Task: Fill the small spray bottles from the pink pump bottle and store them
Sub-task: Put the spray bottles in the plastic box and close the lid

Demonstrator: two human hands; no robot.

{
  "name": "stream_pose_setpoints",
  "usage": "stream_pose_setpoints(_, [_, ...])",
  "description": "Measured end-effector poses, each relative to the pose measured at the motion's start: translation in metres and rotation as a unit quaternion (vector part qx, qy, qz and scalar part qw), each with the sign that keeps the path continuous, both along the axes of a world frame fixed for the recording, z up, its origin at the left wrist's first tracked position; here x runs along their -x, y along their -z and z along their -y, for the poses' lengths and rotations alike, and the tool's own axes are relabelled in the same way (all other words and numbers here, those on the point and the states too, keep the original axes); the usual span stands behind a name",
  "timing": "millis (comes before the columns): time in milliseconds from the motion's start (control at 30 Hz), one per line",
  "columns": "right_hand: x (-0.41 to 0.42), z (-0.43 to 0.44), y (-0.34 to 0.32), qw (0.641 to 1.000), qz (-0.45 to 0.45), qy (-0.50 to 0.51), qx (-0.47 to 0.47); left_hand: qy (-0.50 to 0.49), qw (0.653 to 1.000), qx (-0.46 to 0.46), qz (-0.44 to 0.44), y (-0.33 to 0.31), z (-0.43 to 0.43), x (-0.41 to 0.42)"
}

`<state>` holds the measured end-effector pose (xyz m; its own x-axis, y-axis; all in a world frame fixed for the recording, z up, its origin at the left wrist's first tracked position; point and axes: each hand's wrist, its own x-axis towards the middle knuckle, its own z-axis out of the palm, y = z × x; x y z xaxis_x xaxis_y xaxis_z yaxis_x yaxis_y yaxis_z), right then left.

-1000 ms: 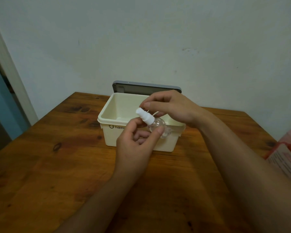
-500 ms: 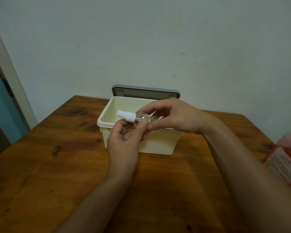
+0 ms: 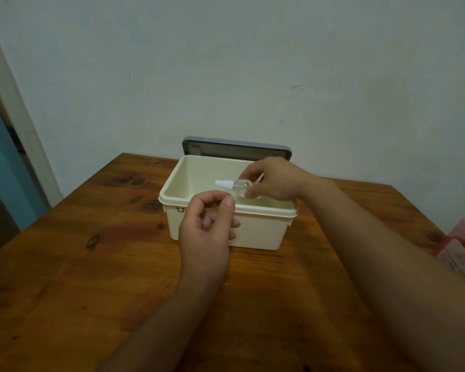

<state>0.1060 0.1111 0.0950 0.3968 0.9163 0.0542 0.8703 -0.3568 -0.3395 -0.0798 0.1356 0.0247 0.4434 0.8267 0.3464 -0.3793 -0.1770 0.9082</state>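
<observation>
Right hand pinches the light, likely slippery spray bottle at its round body; left hand loosely curled, empty

This looks like a room in a home. A brown wooden table with dark knots in it fills the near part. It stands right by a plain pale wall on the far side. The wall has a few small marks on it. On the far left there is a white door frame, and past it something blue, a door or another wall. A cream plastic box sits on the table towards the far edge. Its grey lid stands up behind it. The light is dim.
</observation>
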Motion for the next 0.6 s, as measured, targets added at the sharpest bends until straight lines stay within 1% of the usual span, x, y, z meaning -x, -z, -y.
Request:
stream_pose_setpoints(100, [-0.001,-0.013,0.006,0.991,0.099,0.001,0.093,0.01,1.0,-0.013,0.001,-0.001,0.002,0.001])
stream_pose_setpoints(167, [0.001,-0.022,0.008,0.983,0.127,-0.001,0.13,0.012,1.0,-0.026,0.003,-0.002,0.003,0.001])
stream_pose_setpoints(367, [0.006,-0.038,0.011,0.975,0.133,-0.01,0.176,0.014,0.999,-0.028,0.009,-0.003,0.003,0.001])
stream_pose_setpoints(600, [0.003,-0.043,0.015,0.972,0.108,-0.01,0.207,0.021,0.999,-0.035,-0.005,-0.004,0.003,0.002])
